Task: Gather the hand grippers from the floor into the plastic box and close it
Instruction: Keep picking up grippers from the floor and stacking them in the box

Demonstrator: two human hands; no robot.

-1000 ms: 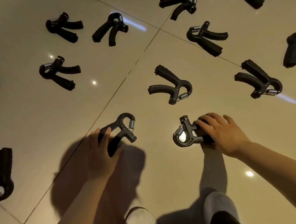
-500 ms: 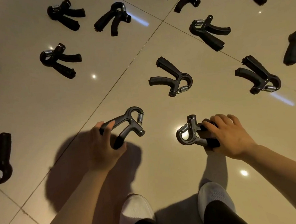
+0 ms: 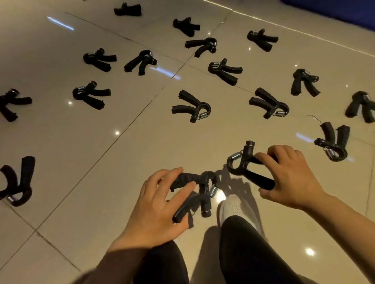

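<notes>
Black hand grippers lie scattered over the tiled floor, and we judge the task to be at an early stage. We hold one gripper in each hand. Our left hand has its fingers curled over the upper handle of the left gripper, with the lower handle running under the palm side; its spring end points toward our white shoe. Our right hand has fingers and thumb wrapped round the handles of the right gripper, whose spring end is raised and tilted to the left. Whether either gripper is fully clear of the floor we cannot tell. Well over a dozen grippers are not yet gathered: one near the centre, one to its right, one just beside our right hand, one at the left edge, and others spread toward the far tiles, the farthest well apart from us. No plastic box shows in this view, so we cannot state its position or whether its lid is on or off. A blue mat occupies the upper right corner. Remaining work, as we judge it: carry these two grippers to the box, collect all the others, then close the box.
</notes>
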